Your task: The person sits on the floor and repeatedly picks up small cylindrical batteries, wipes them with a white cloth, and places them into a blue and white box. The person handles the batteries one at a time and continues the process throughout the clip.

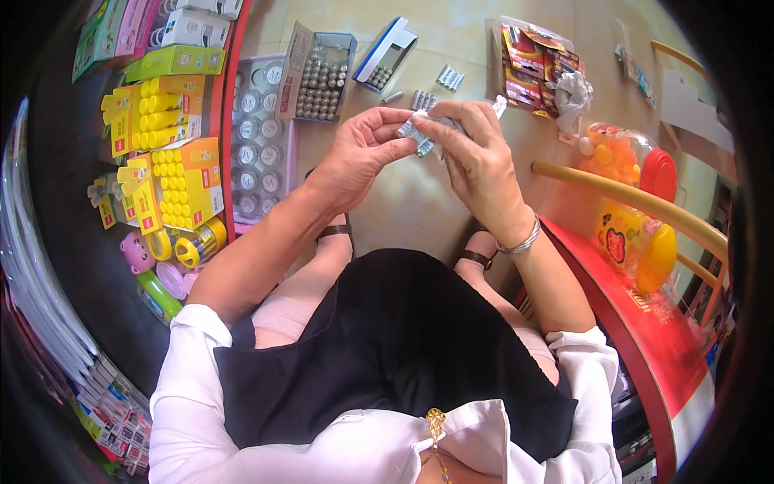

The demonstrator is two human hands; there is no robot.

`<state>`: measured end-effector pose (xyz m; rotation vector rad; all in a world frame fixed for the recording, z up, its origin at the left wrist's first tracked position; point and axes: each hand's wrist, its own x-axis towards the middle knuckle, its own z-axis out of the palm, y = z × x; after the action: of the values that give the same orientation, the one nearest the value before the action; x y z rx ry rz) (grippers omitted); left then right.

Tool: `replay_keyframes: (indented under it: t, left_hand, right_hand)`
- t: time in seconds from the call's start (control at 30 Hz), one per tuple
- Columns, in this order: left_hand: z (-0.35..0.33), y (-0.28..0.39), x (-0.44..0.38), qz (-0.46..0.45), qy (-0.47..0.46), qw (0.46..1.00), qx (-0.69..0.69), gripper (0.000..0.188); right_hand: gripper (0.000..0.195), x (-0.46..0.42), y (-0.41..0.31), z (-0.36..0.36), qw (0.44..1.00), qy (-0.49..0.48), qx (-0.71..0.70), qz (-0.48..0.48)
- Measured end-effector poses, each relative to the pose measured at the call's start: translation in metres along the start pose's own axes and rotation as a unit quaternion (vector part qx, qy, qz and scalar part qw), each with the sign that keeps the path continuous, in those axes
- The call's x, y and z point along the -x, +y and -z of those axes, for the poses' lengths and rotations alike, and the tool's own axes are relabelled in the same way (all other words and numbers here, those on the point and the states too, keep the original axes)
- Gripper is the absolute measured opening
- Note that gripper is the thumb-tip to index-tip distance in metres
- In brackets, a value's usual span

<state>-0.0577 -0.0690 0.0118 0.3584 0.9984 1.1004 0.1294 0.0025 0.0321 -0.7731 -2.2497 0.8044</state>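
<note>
My left hand (372,142) and my right hand (474,136) meet over the floor, gripping a small pack of batteries (421,140) between their fingertips. A white cloth or tissue shows between the fingers of my right hand. Just beyond the hands lie a row of batteries (425,100), a single battery (393,97) and another group of batteries (450,78). An open carton of upright batteries (323,78) stands beyond my left hand. Beside it, a smaller blue and white box (387,54) holds a few batteries at its near end.
Left are a tray of round-lidded jars (258,139) and yellow glue-like sticks in display boxes (187,181). On the right are carded red packages (532,66), a crumpled white cloth (571,100), a plastic jar (617,157), a wooden rail (629,196) and a red box (641,327).
</note>
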Motion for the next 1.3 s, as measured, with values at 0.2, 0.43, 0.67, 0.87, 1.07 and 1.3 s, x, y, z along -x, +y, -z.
replay_keyframes:
  t: [0.2,0.43,0.67,0.87,1.07,1.3]
  left_hand:
    - [0.002,-0.005,-0.003,-0.003,-0.013,1.000,0.004,0.033]
    - [0.005,-0.005,-0.003,-0.014,0.022,1.000,-0.001,0.032]
    - [0.011,-0.005,-0.018,-0.011,-0.003,0.999,-0.050,0.032]
    - [0.019,-0.002,-0.024,0.022,0.017,0.990,-0.135,0.034]
    - [0.030,0.010,-0.041,0.000,0.029,0.981,-0.193,0.029]
    - [0.046,0.022,-0.066,-0.139,0.131,0.854,-0.484,0.036]
  right_hand:
    - [0.037,0.003,0.020,0.010,0.930,-0.009,-0.253,-0.265]
    - [0.039,0.002,0.013,0.003,0.969,-0.036,-0.201,-0.141]
    - [0.027,0.017,0.050,0.003,0.781,-0.080,-0.444,-0.432]
    - [0.027,-0.010,0.050,-0.003,0.850,-0.177,-0.321,-0.377]
    - [0.022,-0.028,0.061,-0.012,0.855,-0.186,-0.338,-0.347]
    - [0.017,-0.049,0.098,-0.033,0.829,-0.130,-0.324,-0.437]
